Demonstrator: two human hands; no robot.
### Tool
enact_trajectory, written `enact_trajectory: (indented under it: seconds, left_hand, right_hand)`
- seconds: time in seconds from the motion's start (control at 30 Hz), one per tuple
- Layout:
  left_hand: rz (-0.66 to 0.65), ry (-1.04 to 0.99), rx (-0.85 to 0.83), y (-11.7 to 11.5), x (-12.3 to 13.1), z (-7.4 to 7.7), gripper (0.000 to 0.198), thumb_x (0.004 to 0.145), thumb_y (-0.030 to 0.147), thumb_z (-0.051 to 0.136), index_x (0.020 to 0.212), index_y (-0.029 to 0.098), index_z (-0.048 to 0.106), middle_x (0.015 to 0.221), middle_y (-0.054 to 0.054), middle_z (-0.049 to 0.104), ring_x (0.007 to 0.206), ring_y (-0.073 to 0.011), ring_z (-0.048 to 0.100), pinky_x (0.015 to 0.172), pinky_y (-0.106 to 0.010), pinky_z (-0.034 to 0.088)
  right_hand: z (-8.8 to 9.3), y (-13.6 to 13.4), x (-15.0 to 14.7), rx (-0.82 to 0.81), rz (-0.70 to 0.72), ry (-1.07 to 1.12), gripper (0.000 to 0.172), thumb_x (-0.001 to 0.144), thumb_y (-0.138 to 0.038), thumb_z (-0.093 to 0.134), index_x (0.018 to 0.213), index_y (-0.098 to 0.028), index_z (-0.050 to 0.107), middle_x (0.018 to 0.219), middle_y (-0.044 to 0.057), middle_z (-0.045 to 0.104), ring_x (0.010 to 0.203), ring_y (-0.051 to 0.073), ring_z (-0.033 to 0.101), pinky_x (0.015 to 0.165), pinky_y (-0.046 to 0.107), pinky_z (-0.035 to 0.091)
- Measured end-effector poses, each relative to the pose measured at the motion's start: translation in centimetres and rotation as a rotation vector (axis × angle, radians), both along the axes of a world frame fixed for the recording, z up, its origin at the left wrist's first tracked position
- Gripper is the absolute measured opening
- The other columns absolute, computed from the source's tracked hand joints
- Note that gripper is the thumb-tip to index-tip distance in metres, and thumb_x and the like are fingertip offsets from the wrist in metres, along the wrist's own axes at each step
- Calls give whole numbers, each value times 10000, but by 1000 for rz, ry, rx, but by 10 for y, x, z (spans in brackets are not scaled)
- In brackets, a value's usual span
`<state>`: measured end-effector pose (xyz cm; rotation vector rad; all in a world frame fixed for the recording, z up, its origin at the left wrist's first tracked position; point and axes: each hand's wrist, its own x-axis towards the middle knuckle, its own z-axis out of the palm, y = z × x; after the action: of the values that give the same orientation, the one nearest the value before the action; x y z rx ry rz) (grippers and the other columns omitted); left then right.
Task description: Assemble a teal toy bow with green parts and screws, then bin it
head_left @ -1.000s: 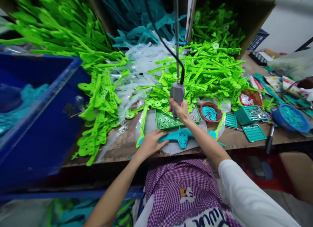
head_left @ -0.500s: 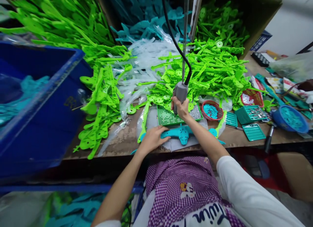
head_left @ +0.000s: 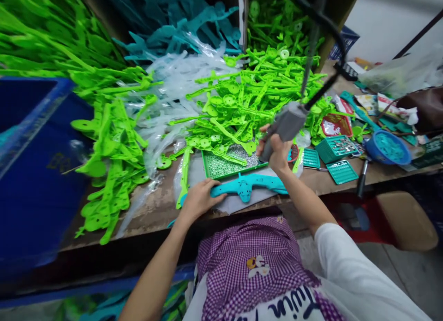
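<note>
A long turquoise plastic part (head_left: 244,190) with a spotted animal-like head in its middle lies on pale sheeting at the table's front edge. My left hand (head_left: 199,200) is closed on its left end, thumb in front and fingers behind. My right hand (head_left: 279,156) wraps round a grey electric screwdriver (head_left: 290,121) hung from a rod and a black cable. The tool leans, its top to the right, above the right end of the part; its tip is hidden. Behind the part sits a green tray (head_left: 215,168) of small metal pieces, likely screws, with lime-green arms lying across it.
Lime-green plastic arms (head_left: 256,90) and translucent strips (head_left: 166,104) pile up behind the tray. A blue crate (head_left: 38,173) stands at left. To the right are a red basket (head_left: 337,125), teal trays (head_left: 342,172), a blue bowl (head_left: 387,148) and a black-handled tool (head_left: 362,180).
The screwdriver in my right hand has swung right and tipped from upright to slanted. My left hand keeps its hold on the turquoise part. The whole view has shifted a little.
</note>
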<state>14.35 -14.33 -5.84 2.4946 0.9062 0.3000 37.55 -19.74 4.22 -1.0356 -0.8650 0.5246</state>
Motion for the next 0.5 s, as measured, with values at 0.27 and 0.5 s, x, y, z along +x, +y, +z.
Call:
enact_trajectory:
  seconds: [0.27, 0.5]
  left_hand:
    - [2, -3, 15, 5, 3, -5, 340, 793, 466, 653, 1021, 215, 676, 1020, -76, 707, 954, -262, 660, 838, -356, 505]
    - [3, -8, 14, 3, 3, -3, 349, 797, 467, 649, 1039, 218, 686, 1055, -69, 715, 959, -238, 656, 872, -343, 500]
  right_hand:
    - [-40, -38, 11, -39, 66, -30, 493, 713, -677, 615, 571, -209, 553, 438, -25, 516, 392, 119, 500, 396, 254, 390]
    - [-54, -21, 6, -105, 135, -16, 413, 717, -599, 663, 638, -205, 568, 448, -40, 525, 382, 117, 486, 398, 251, 376]
